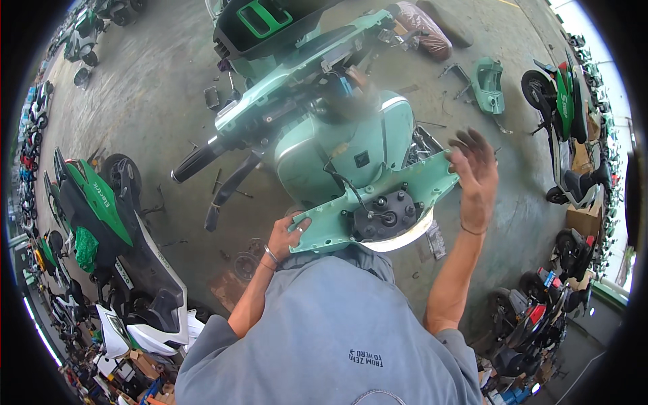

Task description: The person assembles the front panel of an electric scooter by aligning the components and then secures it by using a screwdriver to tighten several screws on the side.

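Note:
A mint-green scooter [351,145] stands in front of me with its handlebar [202,158] stripped of covers. A mint-green headlight cowl panel [398,196] with a round black lamp back [388,214] is held up near my chest. My left hand [287,236] grips the panel's lower left corner. My right hand [476,179] is raised at the panel's right tip, fingers spread, touching or just off its edge. A black cable runs from the scooter's front to the lamp.
A loose mint-green body part [489,84] lies on the concrete floor at the upper right. A green and white scooter [115,229] stands at the left, another green one [567,128] at the right. Small parts and screws are scattered on the floor.

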Available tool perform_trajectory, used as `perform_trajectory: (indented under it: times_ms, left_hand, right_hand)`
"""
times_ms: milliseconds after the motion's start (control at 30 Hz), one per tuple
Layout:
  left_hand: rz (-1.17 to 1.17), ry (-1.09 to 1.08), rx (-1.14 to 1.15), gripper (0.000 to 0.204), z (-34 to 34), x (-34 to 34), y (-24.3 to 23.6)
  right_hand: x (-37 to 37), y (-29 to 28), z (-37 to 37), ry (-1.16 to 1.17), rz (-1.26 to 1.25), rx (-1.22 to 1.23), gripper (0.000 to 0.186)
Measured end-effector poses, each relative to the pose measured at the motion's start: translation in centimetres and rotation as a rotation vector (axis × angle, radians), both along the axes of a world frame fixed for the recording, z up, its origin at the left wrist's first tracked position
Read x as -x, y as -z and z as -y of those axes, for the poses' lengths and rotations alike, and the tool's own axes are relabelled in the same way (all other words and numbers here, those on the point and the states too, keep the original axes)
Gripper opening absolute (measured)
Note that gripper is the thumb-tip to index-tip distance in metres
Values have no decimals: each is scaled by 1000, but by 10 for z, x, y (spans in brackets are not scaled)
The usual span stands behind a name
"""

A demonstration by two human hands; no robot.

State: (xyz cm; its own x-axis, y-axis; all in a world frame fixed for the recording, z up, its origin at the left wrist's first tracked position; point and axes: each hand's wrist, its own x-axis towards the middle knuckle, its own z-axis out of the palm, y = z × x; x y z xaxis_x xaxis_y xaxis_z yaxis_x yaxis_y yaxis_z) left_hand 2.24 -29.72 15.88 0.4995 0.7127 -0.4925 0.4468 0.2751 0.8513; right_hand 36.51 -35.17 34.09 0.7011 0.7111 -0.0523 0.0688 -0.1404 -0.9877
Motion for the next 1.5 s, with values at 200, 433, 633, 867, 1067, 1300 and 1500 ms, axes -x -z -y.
perform_trajectory:
  times_ms: [200, 433, 633, 867, 1067, 1300, 1500]
  left_hand:
    - [11, 11, 5, 33, -2, -6, 0]
    - [64, -41, 11, 35, 0, -2, -1]
    - [59, -16, 6, 36, 1, -1, -4]
    - [138, -9, 130, 42, -4, -4, -2]
    - [57, 70, 169, 41, -14, -18, -5]
    - [69, 26, 170, 39, -17, -14, 3]
    - [181, -56, 300, 41, -42, -12, -36]
  right_hand:
    - [12, 73, -116, -533, 650, 220, 77]
    - [23, 82, -143, -427, 529, 50, 66]
    - [29, 80, -169, -256, 451, -6, 47]
    - [17, 91, -197, -270, 655, 13, 33]
    - [-8, 91, -217, -435, 547, 267, 50]
    - [11, 101, -160, -466, 675, -162, 59]
    - [-6, 97, -154, -683, 1347, -23, 65]
